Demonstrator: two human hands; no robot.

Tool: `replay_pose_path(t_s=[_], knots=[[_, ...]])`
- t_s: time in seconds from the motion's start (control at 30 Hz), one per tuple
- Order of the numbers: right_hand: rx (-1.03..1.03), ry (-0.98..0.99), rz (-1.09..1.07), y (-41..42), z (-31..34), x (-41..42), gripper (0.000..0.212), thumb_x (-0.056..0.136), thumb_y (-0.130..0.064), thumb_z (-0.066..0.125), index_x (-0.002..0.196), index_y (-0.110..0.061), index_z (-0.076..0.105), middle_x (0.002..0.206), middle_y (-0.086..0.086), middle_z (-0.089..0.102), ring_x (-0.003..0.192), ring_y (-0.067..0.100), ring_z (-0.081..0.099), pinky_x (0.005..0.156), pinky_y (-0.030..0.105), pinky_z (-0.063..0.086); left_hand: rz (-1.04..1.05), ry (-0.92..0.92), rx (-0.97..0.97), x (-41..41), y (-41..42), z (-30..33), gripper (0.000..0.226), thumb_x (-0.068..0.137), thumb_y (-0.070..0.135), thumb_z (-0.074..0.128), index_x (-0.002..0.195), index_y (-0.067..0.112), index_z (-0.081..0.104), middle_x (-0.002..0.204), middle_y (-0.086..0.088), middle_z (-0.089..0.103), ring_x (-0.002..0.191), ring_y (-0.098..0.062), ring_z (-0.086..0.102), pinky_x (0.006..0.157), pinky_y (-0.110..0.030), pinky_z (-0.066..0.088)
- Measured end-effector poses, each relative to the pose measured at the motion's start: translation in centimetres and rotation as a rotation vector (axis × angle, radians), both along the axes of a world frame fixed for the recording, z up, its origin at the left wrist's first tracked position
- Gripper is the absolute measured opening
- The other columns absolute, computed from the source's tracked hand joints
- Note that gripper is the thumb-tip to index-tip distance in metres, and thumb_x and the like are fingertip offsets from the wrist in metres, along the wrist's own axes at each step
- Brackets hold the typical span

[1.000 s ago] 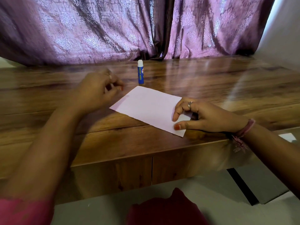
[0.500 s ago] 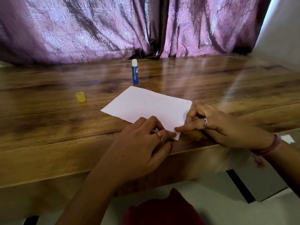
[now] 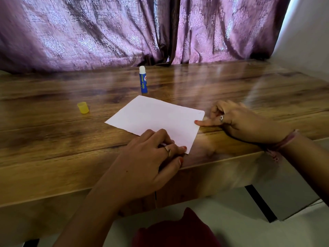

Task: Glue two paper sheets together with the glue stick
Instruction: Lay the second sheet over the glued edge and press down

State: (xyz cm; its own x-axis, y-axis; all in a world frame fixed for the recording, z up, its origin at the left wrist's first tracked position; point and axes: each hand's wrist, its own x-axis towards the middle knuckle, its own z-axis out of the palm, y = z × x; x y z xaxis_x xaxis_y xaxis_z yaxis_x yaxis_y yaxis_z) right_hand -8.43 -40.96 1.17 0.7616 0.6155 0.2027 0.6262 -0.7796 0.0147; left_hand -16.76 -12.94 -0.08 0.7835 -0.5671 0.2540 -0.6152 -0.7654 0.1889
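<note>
The yellow cap (image 3: 83, 107) is lying off on the desk (image 3: 44, 139), well left of the left hand (image 3: 151, 161), leaving the glue stick (image 3: 143, 80) standing uncapped beyond. That hand's fingers (image 3: 183, 148), loosely bent, are pressing the paper (image 3: 156, 116)'s near corner, probably bonding the sheets. The right hand (image 3: 238, 122) is pointing one finger onto the right edge, others curled, grasping nothing, likely steadying it

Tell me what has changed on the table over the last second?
The left hand came from the far left, where it hid the yellow cap, to press on the paper's near edge. The right hand slid off the paper's near corner; now one fingertip touches its right edge. The open glue stick stayed upright and the paper stayed flat.
</note>
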Motion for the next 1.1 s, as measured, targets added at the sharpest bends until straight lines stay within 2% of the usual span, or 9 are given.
replay_pose_path(t_s=[0.13,0.3,0.57,0.67,0.77,0.87,0.93,1.03,1.1], knots=[[-0.043,-0.016,-0.114,-0.6,0.2,1.3,0.042,0.090,-0.011,0.048,0.117,-0.037,0.066,0.111,-0.007,0.048,0.105,0.015,0.044,0.083,0.034,0.029,0.005,0.004,0.003,0.0,0.0,-0.2,0.050,0.089,0.056,0.026,0.131,0.043,0.051,0.118,0.016,0.050,0.101,0.000,0.037,0.075,-0.007,0.023],[-0.055,-0.053,-0.194,-0.5,0.5,1.6,0.030,0.093,-0.018,0.049,0.113,-0.029,0.069,0.116,-0.007,0.048,0.107,0.012,0.042,0.085,0.036,0.032,0.000,-0.014,0.000,0.0,0.0,-0.3,0.051,0.090,0.057,0.025,0.131,0.042,0.051,0.117,0.017,0.048,0.101,0.001,0.036,0.075,-0.007,0.023],[0.015,-0.023,-0.246,0.4,-0.1,0.9,0.035,0.096,-0.023,0.047,0.127,-0.032,0.059,0.123,-0.001,0.047,0.113,0.021,0.041,0.088,0.046,0.044,-0.004,-0.005,-0.016,0.0,0.0,-0.3,0.049,0.090,0.055,0.028,0.129,0.039,0.053,0.116,0.015,0.047,0.103,0.001,0.038,0.079,-0.008,0.027],[0.103,0.025,-0.198,1.0,-0.1,-0.2,0.035,0.095,-0.021,0.049,0.126,-0.032,0.060,0.121,0.003,0.050,0.111,0.024,0.043,0.090,0.049,0.044,0.017,0.002,-0.022,-0.2,0.6,0.1,0.049,0.089,0.055,0.029,0.121,0.033,0.059,0.113,0.010,0.050,0.099,-0.004,0.044,0.080,-0.016,0.036],[0.139,0.022,-0.116,1.4,0.1,-2.4,0.030,0.093,-0.023,0.051,0.117,-0.030,0.068,0.115,-0.003,0.054,0.105,0.022,0.048,0.087,0.049,0.044,0.101,-0.058,-0.030,-0.6,2.1,0.7,0.055,0.087,0.057,0.022,0.102,0.025,0.065,0.100,0.006,0.056,0.086,-0.009,0.050,0.080,-0.030,0.043],[0.170,0.040,-0.015,2.3,0.4,-4.8,0.031,0.090,-0.022,0.051,0.112,-0.031,0.070,0.111,-0.007,0.057,0.102,0.018,0.051,0.086,0.047,0.044,0.197,-0.104,0.036,-0.8,3.4,1.2,0.052,0.088,0.055,0.020,0.097,0.025,0.062,0.095,0.008,0.057,0.086,-0.010,0.052,0.102,-0.043,0.033],[0.191,0.043,0.032,3.0,0.4,-6.1,0.032,0.087,-0.017,0.052,0.108,-0.030,0.072,0.110,-0.007,0.059,0.102,0.013,0.051,0.088,0.045,0.042,0.227,-0.115,0.054,-1.1,3.3,1.4,0.052,0.089,0.054,0.021,0.103,0.025,0.063,0.099,0.007,0.058,0.090,-0.010,0.053,0.106,-0.044,0.027],[0.197,0.011,0.112,3.8,0.3,-7.3,0.039,0.081,-0.009,0.050,0.106,-0.028,0.073,0.107,-0.005,0.063,0.099,0.004,0.046,0.088,0.040,0.038,0.198,-0.145,-0.037,-2.2,1.7,1.2,0.048,0.089,0.051,0.035,0.108,0.022,0.068,0.102,0.001,0.064,0.087,-0.011,0.053,0.098,-0.041,0.039],[0.220,0.025,0.177,4.3,0.2,-7.5,0.039,0.082,-0.006,0.050,0.106,-0.026,0.074,0.106,-0.004,0.065,0.098,0.003,0.048,0.089,0.039,0.038,0.156,-0.149,-0.041,-3.0,0.0,0.4,0.045,0.086,0.052,0.045,0.112,0.022,0.068,0.103,0.001,0.066,0.089,-0.015,0.059,0.091,-0.034,0.038]])
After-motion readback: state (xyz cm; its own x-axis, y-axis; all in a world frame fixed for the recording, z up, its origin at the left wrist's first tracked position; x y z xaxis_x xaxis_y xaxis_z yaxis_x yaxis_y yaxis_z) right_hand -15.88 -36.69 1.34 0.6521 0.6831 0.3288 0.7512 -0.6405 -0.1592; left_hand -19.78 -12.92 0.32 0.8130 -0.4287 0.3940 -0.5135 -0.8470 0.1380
